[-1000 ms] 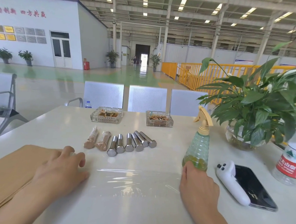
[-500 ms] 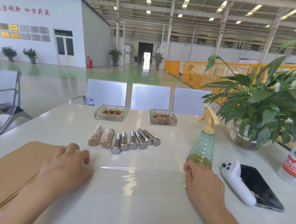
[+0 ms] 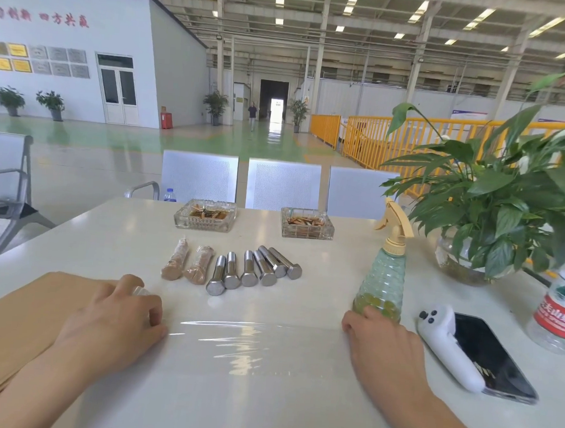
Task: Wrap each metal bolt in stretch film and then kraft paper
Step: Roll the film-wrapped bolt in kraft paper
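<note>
Several bare metal bolts (image 3: pixel 253 272) lie in a row mid-table, with two kraft-wrapped bolts (image 3: pixel 185 264) to their left. A sheet of stretch film (image 3: pixel 242 344) spans the table between my hands. My left hand (image 3: pixel 113 322) curls over the film roll (image 3: pixel 140 291), whose clear end peeks out past my fingers. My right hand (image 3: pixel 382 347) holds the film's other end down on the table, fingertips curled under and hidden. A stack of kraft paper (image 3: pixel 16 322) lies under my left forearm.
A green spray bottle (image 3: pixel 383 281) stands just beyond my right hand. A white controller (image 3: pixel 445 345) and a phone (image 3: pixel 494 362) lie to the right, with a water bottle (image 3: pixel 558 310) and a potted plant (image 3: pixel 495 212) behind. Two glass ashtrays (image 3: pixel 205 220) sit at the far edge.
The film between my hands has pulled flatter against the table, with fewer wrinkles. Both hands stay almost where they were; the view has shifted slightly.
</note>
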